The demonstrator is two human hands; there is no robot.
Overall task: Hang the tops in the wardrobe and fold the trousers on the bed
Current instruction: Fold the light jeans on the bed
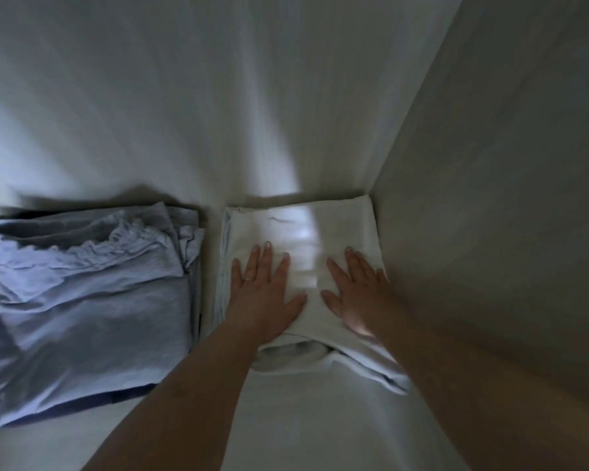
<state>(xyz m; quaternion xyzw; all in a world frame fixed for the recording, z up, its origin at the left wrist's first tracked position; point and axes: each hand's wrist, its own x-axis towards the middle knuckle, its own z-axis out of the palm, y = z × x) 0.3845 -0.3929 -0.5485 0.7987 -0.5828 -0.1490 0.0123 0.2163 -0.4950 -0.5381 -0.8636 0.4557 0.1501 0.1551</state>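
Observation:
A folded white garment (306, 229) lies on a white surface (296, 419), pushed into the corner beside the right-hand wall. My left hand (264, 294) lies flat on its left half, fingers straight and spread. My right hand (357, 294) presses flat on its right half in the same way. To the left sits a stack of folded pale blue-grey clothes (82, 300), its top piece rumpled with a frilled edge. The image is blurred, and I cannot tell whether the white piece is a top or trousers.
A white back panel (184, 96) rises behind both piles. A plain side wall (490, 198) closes the space on the right, touching the white garment's far corner. A narrow gap of bare surface separates the two piles.

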